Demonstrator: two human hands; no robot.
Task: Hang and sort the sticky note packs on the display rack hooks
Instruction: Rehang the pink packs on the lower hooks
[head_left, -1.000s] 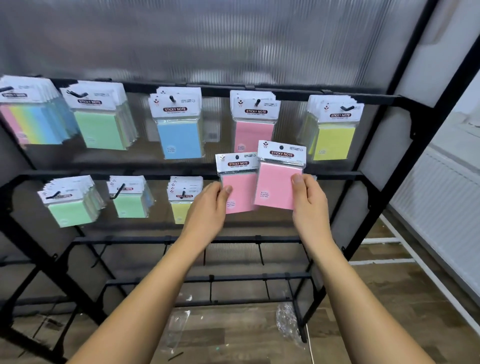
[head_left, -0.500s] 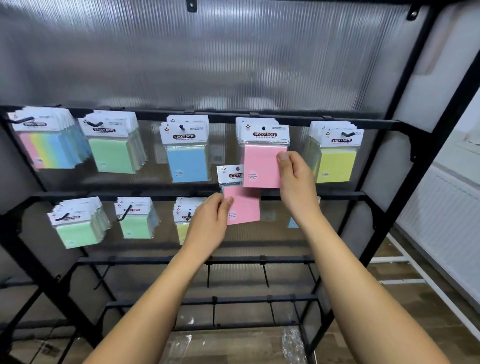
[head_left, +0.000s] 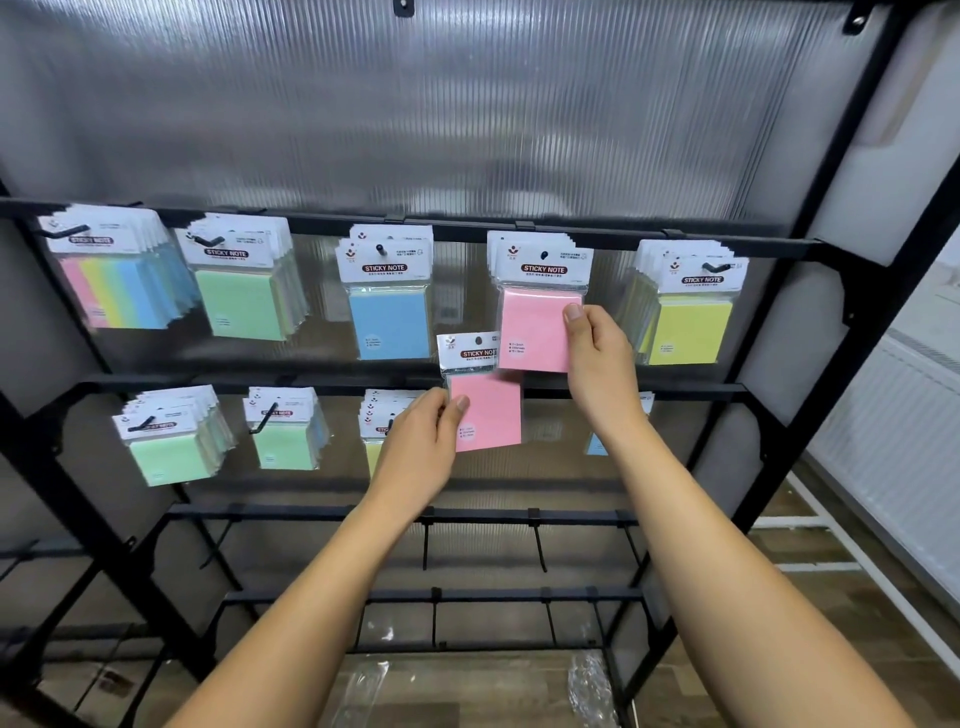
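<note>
Hanging pink packs is the step in hand, as I read it. Going from the left of the rack (head_left: 779, 244): the top bar carries a rainbow stack (head_left: 119, 291), a green stack (head_left: 244, 296), a blue stack (head_left: 389, 306), then the pink stack (head_left: 537, 260) and a yellow stack (head_left: 685, 312). The lower bar holds two green bunches and a yellowish one partly hidden by my left hand (head_left: 421, 447).

That left hand pinches a loose pink pack (head_left: 485, 410) by its lower left edge, thumb on the front, holding it just below and left of the pink stack, its top corner overlapping the one above. My right hand (head_left: 597, 353) grips the front pink pack (head_left: 535, 332) on the top bar by its right edge, thumb on its face; its header hole looks seated on the hook (head_left: 544, 255).

Next, I judge, the right hand lets go and the loose pack's hole must be lined up with that same hook tip and slid back.

Room is tight sideways: the blue and yellow stacks hang near on either side, and the lower bar runs just behind the loose pack. Open space lies toward me, clear of the hook tips, so I would approach from the front.
</note>
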